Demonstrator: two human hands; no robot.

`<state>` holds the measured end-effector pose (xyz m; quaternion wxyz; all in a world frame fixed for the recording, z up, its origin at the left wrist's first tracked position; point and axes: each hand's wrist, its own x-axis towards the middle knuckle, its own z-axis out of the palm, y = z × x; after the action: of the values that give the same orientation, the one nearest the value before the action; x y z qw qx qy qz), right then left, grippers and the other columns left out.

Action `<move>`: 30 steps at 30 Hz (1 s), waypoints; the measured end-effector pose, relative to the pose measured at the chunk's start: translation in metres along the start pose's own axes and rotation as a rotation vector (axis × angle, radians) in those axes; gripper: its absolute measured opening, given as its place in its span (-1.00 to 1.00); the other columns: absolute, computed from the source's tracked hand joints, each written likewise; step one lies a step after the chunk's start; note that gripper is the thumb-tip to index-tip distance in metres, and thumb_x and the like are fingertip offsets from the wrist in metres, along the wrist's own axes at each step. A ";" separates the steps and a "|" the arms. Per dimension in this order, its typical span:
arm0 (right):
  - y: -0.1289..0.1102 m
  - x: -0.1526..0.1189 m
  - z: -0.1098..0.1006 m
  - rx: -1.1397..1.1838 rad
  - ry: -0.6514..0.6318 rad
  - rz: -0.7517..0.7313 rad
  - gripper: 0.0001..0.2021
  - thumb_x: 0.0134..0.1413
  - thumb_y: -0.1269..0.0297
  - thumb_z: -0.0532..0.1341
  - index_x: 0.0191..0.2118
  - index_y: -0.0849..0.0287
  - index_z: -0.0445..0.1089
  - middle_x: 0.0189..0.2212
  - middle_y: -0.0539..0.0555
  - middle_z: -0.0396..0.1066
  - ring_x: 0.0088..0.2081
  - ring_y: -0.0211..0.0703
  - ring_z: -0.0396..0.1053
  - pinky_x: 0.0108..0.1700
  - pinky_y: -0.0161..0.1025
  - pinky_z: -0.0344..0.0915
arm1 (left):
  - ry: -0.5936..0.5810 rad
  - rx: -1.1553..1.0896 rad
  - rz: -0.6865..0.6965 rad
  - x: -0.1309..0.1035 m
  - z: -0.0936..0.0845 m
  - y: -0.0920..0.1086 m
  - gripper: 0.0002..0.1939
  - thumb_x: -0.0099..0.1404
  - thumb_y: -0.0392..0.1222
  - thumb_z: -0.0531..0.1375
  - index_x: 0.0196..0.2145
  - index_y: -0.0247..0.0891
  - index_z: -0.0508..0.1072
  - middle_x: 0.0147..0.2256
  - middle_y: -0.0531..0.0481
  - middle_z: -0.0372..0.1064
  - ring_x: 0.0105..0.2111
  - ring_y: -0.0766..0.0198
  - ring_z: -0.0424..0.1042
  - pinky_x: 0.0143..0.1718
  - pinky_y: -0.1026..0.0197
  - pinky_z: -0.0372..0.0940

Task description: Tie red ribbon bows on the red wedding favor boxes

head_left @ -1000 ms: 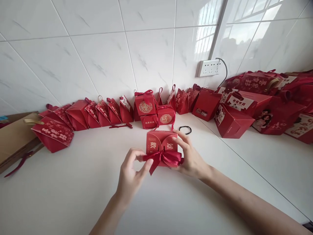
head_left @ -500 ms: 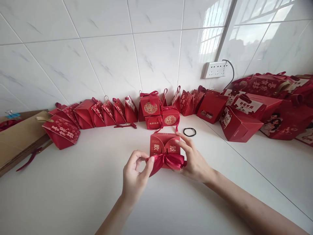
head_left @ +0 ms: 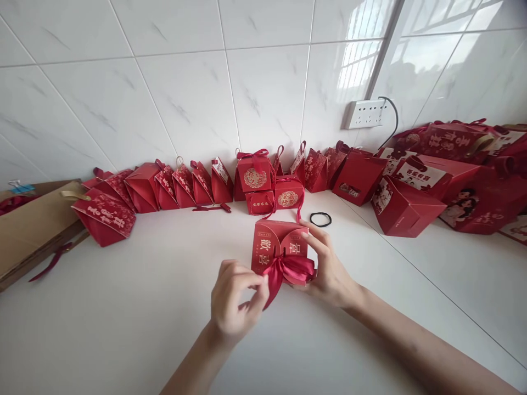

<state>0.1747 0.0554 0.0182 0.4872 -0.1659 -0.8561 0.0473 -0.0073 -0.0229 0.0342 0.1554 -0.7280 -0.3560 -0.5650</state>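
Note:
A red box (head_left: 263,241) with gold characters and curved flaps is near the middle of the white table. Across its front lies a dark red satin ribbon (head_left: 294,267), gathered in the middle, with one tail hanging down at the left. My right hand (head_left: 329,271) grips the box by its right side, fingers along the back corner and the side. My left hand (head_left: 236,296) is at the box's lower left, its thumb and index finger pinched together at the ribbon's left part.
Red gift boxes (head_left: 144,186) line the tiled wall, with stacked ones (head_left: 253,174) behind the held box. Larger red boxes (head_left: 405,206) crowd the right. A black band (head_left: 320,219) lies beyond my right hand. Cardboard (head_left: 37,225) is at the left, a power strip (head_left: 366,114) on the wall.
My left hand has turned and moved slightly right, its fingers curling more. The ribbon's left part now hangs more steeply downward. The box is tilted slightly more toward the camera.

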 end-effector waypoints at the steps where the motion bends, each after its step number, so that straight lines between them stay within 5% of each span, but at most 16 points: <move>1: 0.001 0.001 -0.001 0.007 0.011 -0.016 -0.15 0.07 0.26 0.28 0.32 0.07 -0.28 0.16 0.36 -0.02 0.28 0.18 -0.05 0.02 0.13 0.37 | 0.026 -0.008 -0.050 -0.001 -0.001 -0.003 -0.75 0.12 -0.57 0.19 -0.34 -0.28 0.31 -0.53 0.12 0.23 -0.55 0.39 0.22 -0.51 0.25 0.22; 6: 0.010 0.000 -0.008 0.080 0.108 -0.070 -0.20 0.06 0.24 0.28 0.30 0.02 -0.21 0.20 0.32 -0.08 0.27 0.20 -0.04 0.09 0.20 0.28 | 0.083 -0.057 -0.288 -0.005 -0.005 -0.011 -0.81 0.24 -0.46 0.08 -0.24 -0.24 0.31 -0.48 0.08 0.21 -0.48 0.35 0.28 -0.49 0.29 0.27; 11: 0.012 -0.005 -0.013 0.095 0.243 -0.045 -0.28 0.07 -0.02 0.22 0.26 -0.18 -0.18 0.20 0.19 -0.08 0.25 0.18 0.02 0.15 0.24 0.20 | -0.080 -0.086 -0.123 -0.009 -0.006 -0.012 -0.69 0.27 -0.24 0.05 -0.02 -0.29 0.27 -0.22 -0.14 0.27 -0.21 0.14 0.34 -0.27 0.11 0.36; 15: 0.000 0.000 -0.013 0.449 0.242 0.345 -0.30 -0.03 -0.17 0.22 0.17 -0.05 -0.02 0.11 0.22 0.14 0.12 0.19 0.24 0.05 0.16 0.32 | -0.121 -0.060 0.020 -0.009 -0.006 -0.014 -0.48 0.27 -0.13 0.04 0.16 -0.34 0.16 -0.01 -0.28 0.19 0.02 -0.03 0.27 -0.09 -0.01 0.34; 20: -0.011 0.010 -0.012 1.379 -0.119 0.982 -0.42 0.17 -0.21 -0.09 0.10 0.13 0.13 -0.05 0.23 0.39 -0.04 0.04 0.42 -0.06 0.05 0.40 | -0.122 0.105 0.090 -0.006 -0.009 -0.016 -0.39 0.20 -0.32 0.09 0.22 -0.32 0.13 0.12 -0.27 0.16 0.09 -0.03 0.25 -0.02 0.02 0.33; 27: -0.012 0.006 -0.006 1.681 -0.177 1.074 -0.38 0.20 -0.22 -0.20 0.03 0.17 0.25 -0.13 0.20 0.45 -0.10 -0.04 0.45 -0.02 0.04 0.38 | -0.245 0.184 0.185 -0.007 -0.010 -0.016 -0.35 0.22 -0.31 0.06 0.27 -0.38 0.06 0.28 -0.21 -0.04 0.24 -0.06 0.06 0.14 -0.04 0.20; 30: -0.015 0.005 -0.001 1.556 -0.004 1.045 -0.48 0.17 -0.18 -0.02 0.05 0.10 0.23 -0.04 0.18 0.42 -0.08 -0.03 0.44 -0.04 -0.01 0.39 | -0.093 0.107 0.111 -0.016 -0.006 -0.015 -0.31 0.29 -0.26 0.00 0.32 -0.36 -0.15 0.35 -0.09 -0.28 0.32 0.02 -0.19 0.28 -0.06 -0.04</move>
<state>0.1697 0.0430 0.0270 0.3767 -0.1569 -0.4015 0.8199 -0.0237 -0.0214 0.0181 0.2082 -0.7627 -0.3518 -0.5012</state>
